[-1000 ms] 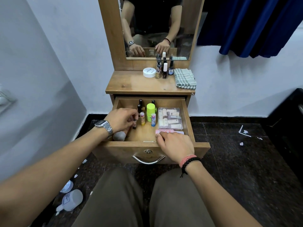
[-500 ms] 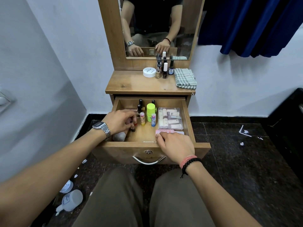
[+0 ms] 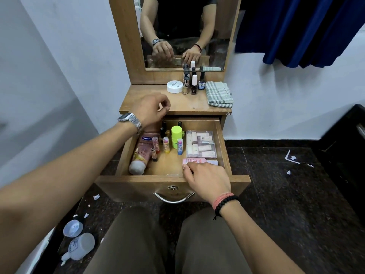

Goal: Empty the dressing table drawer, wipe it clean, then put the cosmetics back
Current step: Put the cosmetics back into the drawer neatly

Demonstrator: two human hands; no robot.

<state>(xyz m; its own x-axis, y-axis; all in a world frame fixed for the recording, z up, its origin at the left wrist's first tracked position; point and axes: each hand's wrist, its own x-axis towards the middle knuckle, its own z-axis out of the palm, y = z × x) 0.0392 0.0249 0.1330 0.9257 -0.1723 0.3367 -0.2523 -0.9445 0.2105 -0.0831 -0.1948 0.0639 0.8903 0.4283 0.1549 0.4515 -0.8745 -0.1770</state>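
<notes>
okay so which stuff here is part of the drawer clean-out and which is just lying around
Part of the job:
drawer
Vaseline tube
lime green bottle
clear box of small tubes
pink packet, under the right hand
checked cloth

Lying about:
white plastic bottle on the floor
paper scraps
blue curtain

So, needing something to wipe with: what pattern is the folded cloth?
Grey-and-white check cloth, head view.

Two hands [image 3: 152, 109], one drawer [image 3: 169, 167], one cloth [image 3: 218, 94].
</notes>
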